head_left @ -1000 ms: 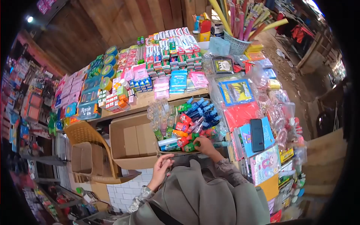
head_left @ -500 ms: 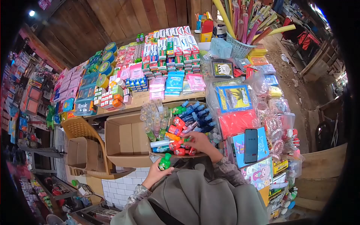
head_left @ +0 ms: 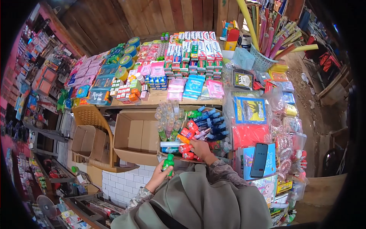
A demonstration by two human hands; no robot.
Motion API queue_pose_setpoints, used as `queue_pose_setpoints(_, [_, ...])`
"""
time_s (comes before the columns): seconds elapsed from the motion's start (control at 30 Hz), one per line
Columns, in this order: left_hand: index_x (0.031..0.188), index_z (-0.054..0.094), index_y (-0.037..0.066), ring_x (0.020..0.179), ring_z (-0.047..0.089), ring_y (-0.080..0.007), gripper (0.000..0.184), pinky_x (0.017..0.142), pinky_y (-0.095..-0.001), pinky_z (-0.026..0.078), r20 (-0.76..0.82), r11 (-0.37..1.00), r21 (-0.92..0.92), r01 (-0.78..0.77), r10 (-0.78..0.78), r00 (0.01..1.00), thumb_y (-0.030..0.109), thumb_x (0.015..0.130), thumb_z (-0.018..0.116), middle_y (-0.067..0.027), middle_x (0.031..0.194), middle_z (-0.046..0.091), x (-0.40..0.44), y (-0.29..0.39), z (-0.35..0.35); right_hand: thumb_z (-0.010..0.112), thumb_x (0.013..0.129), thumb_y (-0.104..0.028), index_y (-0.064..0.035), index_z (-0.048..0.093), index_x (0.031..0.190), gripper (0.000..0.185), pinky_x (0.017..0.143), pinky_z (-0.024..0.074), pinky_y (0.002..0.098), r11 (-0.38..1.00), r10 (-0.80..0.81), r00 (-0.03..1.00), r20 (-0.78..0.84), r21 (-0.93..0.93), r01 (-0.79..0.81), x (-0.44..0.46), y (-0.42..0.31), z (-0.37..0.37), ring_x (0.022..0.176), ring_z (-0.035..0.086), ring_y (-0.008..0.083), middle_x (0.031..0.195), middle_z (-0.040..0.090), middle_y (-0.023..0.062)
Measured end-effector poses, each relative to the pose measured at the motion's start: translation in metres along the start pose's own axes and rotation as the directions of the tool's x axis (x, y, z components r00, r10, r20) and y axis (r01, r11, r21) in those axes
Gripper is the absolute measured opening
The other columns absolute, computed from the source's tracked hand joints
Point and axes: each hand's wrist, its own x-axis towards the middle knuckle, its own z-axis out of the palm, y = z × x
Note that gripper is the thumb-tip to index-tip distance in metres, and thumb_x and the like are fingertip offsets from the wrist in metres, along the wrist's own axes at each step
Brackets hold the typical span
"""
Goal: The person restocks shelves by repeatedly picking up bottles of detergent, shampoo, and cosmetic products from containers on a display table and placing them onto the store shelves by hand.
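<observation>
My left hand [head_left: 160, 175] is closed around a small green bottle [head_left: 168, 163], held upright just in front of the cardboard box [head_left: 137, 155]. Inside the box's right side, my right hand [head_left: 203, 150] reaches down among red bottles [head_left: 186, 148] with its fingers bent together. What those fingertips grip, if anything, is hidden. An orange bottle [head_left: 183, 139] lies beside them. Dark blue bottles [head_left: 219, 128] fill the area behind and to the right. Clear slim bottles [head_left: 167, 118] with pale caps stand to the left.
Behind the box, a wooden table [head_left: 160, 97] carries stacked toothpaste boxes [head_left: 207, 51] and pink packs [head_left: 215, 88]. A phone [head_left: 259, 160] lies on packaged goods at right, below a basket [head_left: 263, 59] of long rolls. A wicker chair [head_left: 89, 114] with a smaller carton [head_left: 85, 141] stands left.
The view has turned, so most things sit farther right in it. My right hand is slightly lower among the bottles, and the green piece at its fingertips no longer shows. My left hand keeps the green bottle.
</observation>
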Motion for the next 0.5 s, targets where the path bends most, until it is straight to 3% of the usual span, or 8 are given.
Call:
queue_pose_setpoints(0.07, [0.111, 0.048, 0.005, 0.068, 0.058, -0.0115, 0.023, 0.058, -0.0246, 0.048, -0.006, 0.999, -0.036, -0.001, 0.001, 1.000, 0.019, 0.093, 0.054, -0.0051, 0.080, 0.059, 0.000, -0.007, -0.004, 0.069, 0.074, -0.024, -0.0151, 0.064, 0.095, 0.024, 0.072, 0.0505, 0.0403, 0.999, 0.020, 0.997, 0.077, 0.024, -0.022, 0.002, -0.003, -0.009, 0.083, 0.063, 0.0292, 0.092, 0.065, 0.0091])
queue_pose_setpoints(0.17, [0.113, 0.046, 0.005, 0.071, 0.059, -0.0145, 0.022, 0.061, -0.0271, 0.049, -0.006, 0.996, -0.084, -0.038, 0.038, 0.999, 0.018, 0.095, 0.049, -0.0083, 0.084, 0.060, -0.005, -0.010, -0.008, 0.072, 0.072, -0.021, -0.0142, 0.066, 0.094, 0.024, 0.068, 0.0511, 0.0369, 0.994, 0.010, 0.998, 0.068, 0.106, -0.017, 0.005, -0.004, -0.028, 0.079, 0.064, 0.0249, 0.084, 0.065, 0.0085])
queue_pose_setpoints(0.27, [0.114, 0.045, 0.005, 0.076, 0.061, -0.0170, 0.022, 0.064, -0.0288, 0.049, -0.035, 0.989, -0.136, -0.054, 0.049, 0.998, 0.015, 0.094, 0.047, -0.0105, 0.089, 0.061, -0.016, -0.007, -0.009, 0.076, 0.069, -0.019, -0.0136, 0.067, 0.096, 0.029, 0.065, 0.0511, 0.0309, 0.930, 0.048, 0.997, 0.068, 0.361, -0.069, 0.009, -0.021, -0.061, 0.072, 0.064, 0.0184, 0.079, 0.065, 0.0077])
queue_pose_setpoints(0.3, [0.114, 0.045, 0.004, 0.079, 0.062, -0.0178, 0.022, 0.065, -0.0292, 0.050, -0.051, 0.986, -0.155, -0.057, 0.050, 0.997, 0.014, 0.094, 0.047, -0.0112, 0.090, 0.061, -0.018, -0.006, -0.009, 0.077, 0.071, -0.013, -0.0090, 0.067, 0.100, 0.031, 0.064, 0.0502, 0.0248, 0.905, 0.044, 0.995, 0.088, 0.418, -0.077, 0.010, -0.031, -0.072, 0.068, 0.062, 0.0111, 0.080, 0.067, 0.0044])
queue_pose_setpoints(0.4, [0.119, 0.044, 0.003, 0.093, 0.062, -0.0208, 0.028, 0.076, -0.0342, 0.052, -0.092, 0.962, -0.247, -0.120, 0.100, 0.991, 0.015, 0.094, 0.047, -0.0129, 0.103, 0.060, -0.026, -0.011, -0.017, 0.074, 0.077, -0.010, -0.0033, 0.066, 0.098, 0.024, 0.066, 0.0498, 0.0221, 0.657, -0.007, 0.958, 0.286, 0.724, -0.211, 0.019, -0.068, -0.096, 0.070, 0.062, 0.0081, 0.080, 0.066, 0.0015])
queue_pose_setpoints(0.43, [0.121, 0.043, 0.003, 0.097, 0.061, -0.0215, 0.030, 0.080, -0.0353, 0.052, -0.107, 0.937, -0.322, -0.139, 0.110, 0.988, 0.015, 0.094, 0.047, -0.0130, 0.107, 0.059, -0.031, -0.008, -0.017, 0.072, 0.080, -0.010, -0.0032, 0.066, 0.098, 0.021, 0.070, 0.0498, 0.0214, 0.538, -0.049, 0.953, 0.299, 0.812, -0.227, 0.021, -0.097, -0.112, 0.078, 0.060, 0.0053, 0.085, 0.065, -0.0001])
queue_pose_setpoints(0.5, [0.126, 0.041, 0.003, 0.106, 0.059, -0.0227, 0.035, 0.087, -0.0377, 0.051, -0.148, 0.868, -0.461, -0.187, 0.132, 0.980, 0.015, 0.094, 0.047, -0.0132, 0.115, 0.057, -0.047, 0.007, -0.015, 0.071, 0.080, -0.009, -0.0024, 0.066, 0.100, 0.022, 0.073, 0.0499, 0.0215, 0.522, -0.160, 0.938, 0.308, 0.833, -0.184, 0.029, -0.127, -0.114, 0.079, 0.061, 0.0060, 0.087, 0.065, 0.0008])
